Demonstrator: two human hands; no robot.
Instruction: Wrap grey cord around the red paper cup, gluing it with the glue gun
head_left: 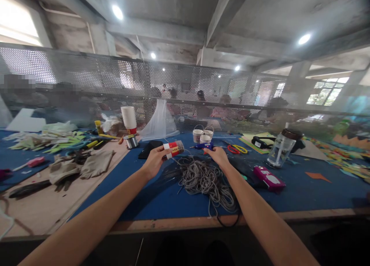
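My left hand [155, 161] is closed around a small clear tube with a red and white label [173, 148], held above the blue table mat [303, 185]. My right hand [217, 155] is pinched shut just right of it; what it holds is too small to make out, possibly a thin thread. Below and between both hands lies a tangled pile of grey cord [206, 181]. A blue glue gun [204, 146] lies just behind my right hand.
Scissors with red and yellow handles [237, 148], two small white tubs [201, 135], a clear jar [280, 150], a pink case [268, 178], a paper cup stack [128, 119], grey gloves [86, 166] and paper scraps [49, 141] lie around. A perforated metal screen [86, 81] backs the table; people sit beyond.
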